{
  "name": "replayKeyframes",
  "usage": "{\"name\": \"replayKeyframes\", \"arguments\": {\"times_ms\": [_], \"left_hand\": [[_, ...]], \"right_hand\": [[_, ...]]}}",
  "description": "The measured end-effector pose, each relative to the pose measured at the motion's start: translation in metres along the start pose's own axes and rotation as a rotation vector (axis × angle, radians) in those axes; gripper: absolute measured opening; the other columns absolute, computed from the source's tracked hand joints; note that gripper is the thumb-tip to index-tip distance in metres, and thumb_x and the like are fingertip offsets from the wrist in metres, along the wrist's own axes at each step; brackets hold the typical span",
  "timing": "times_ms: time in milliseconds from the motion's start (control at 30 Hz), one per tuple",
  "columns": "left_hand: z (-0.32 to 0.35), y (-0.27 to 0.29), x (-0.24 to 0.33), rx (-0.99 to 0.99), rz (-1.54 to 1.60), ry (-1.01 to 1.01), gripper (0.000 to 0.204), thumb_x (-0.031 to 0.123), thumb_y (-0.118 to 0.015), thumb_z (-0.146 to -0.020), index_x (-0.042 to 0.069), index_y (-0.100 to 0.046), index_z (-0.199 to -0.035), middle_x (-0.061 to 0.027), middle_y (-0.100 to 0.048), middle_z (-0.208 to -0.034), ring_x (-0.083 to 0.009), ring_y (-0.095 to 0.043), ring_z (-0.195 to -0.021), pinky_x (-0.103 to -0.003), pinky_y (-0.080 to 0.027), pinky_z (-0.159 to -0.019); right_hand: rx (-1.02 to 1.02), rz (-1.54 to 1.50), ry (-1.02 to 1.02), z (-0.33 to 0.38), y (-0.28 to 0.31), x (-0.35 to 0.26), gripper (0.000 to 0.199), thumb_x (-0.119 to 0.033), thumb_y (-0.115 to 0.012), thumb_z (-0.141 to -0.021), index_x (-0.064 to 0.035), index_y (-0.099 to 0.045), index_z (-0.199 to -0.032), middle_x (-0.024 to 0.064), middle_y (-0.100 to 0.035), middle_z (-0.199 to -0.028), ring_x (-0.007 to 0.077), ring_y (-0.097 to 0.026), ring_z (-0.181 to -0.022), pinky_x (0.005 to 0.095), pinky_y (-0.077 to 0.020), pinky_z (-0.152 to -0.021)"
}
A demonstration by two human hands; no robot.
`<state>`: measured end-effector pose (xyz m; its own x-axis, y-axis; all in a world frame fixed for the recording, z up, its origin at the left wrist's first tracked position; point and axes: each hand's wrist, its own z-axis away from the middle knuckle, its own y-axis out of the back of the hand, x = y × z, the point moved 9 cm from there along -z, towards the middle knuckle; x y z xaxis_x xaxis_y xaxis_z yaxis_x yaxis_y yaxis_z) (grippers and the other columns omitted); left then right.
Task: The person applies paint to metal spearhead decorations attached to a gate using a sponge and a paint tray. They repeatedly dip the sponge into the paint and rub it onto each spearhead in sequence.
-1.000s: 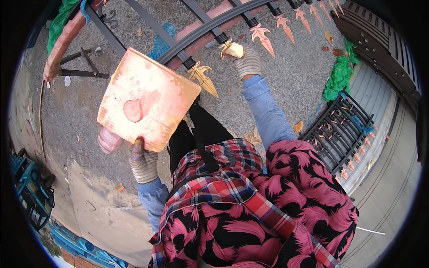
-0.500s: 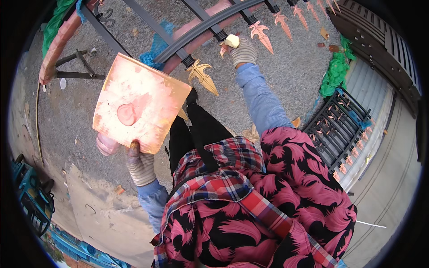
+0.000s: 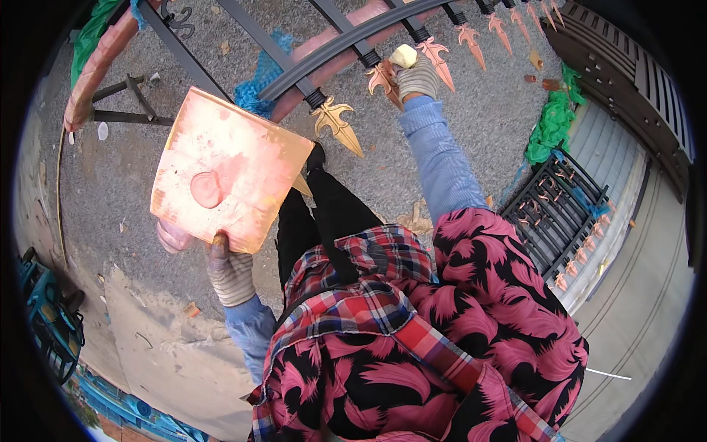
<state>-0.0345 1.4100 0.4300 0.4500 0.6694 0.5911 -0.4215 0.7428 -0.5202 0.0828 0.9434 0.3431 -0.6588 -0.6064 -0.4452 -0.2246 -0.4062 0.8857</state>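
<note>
Left hand: in a striped glove, gripping the lower edge of a square board, thumb laid over the top face.
Board: 1 square sheet, tilted, out in front of our left side; pale orange-pink and smeared, with a brown-yellow right edge.
Paint: 1 wet-looking pink puddle just below the board's middle.
Pink shape: a rounded form pokes out past the board's lower left; we cannot tell whether it is glove fingers.
Right hand: also gloved, arm stretched out, fingers closed around a pale block, just beside 1 spear tip. Whether block and tip touch, we cannot tell.
Tips: the one by the right hand shows copper-pink; the nearest, a gold tip, hangs between board and right hand. Beyond them, a row of pink tips.
Fence: black bars and a curved rail across the top of our view.
Ground: grey grit, with blue netting by the rail and green plastic to the right.
Right side: another black fence, pink-tipped.
Lettering: any on the blue machine, far left, is too small for us to read.
</note>
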Motion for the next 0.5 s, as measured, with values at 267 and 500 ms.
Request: {"name": "replayKeyframes", "arguments": {"times_ms": [267, 500], "left_hand": [[0.001, 0.003, 0.001, 0.014, 0.005, -0.009, 0.06, 0.015, -0.06, -0.072, 0.001, -0.031, -0.123, -0.0096, -0.04, -0.121, -0.0215, -0.04, -0.11, -0.036, -0.032, -0.095], [0.002, 0.0, 0.006, 0.008, -0.001, -0.025, 0.062, 0.015, -0.06, -0.072, 0.001, -0.029, -0.124, -0.0098, -0.037, -0.122, -0.022, -0.039, -0.111, -0.037, -0.03, -0.096]], "right_hand": [[-0.104, 0.208, 0.225, 0.046, -0.021, -0.042, 0.04, -0.024, -0.073, -0.057, -0.0079, -0.059, -0.09, 0.0125, -0.061, -0.085, 0.0288, -0.058, -0.079, 0.035, -0.0463, -0.068], [-0.031, -0.14, -0.096, 0.027, 0.015, -0.014, 0.036, -0.019, -0.073, -0.06, -0.0056, -0.058, -0.09, 0.011, -0.061, -0.085, 0.0254, -0.059, -0.078, 0.0348, -0.0465, -0.066]]}}
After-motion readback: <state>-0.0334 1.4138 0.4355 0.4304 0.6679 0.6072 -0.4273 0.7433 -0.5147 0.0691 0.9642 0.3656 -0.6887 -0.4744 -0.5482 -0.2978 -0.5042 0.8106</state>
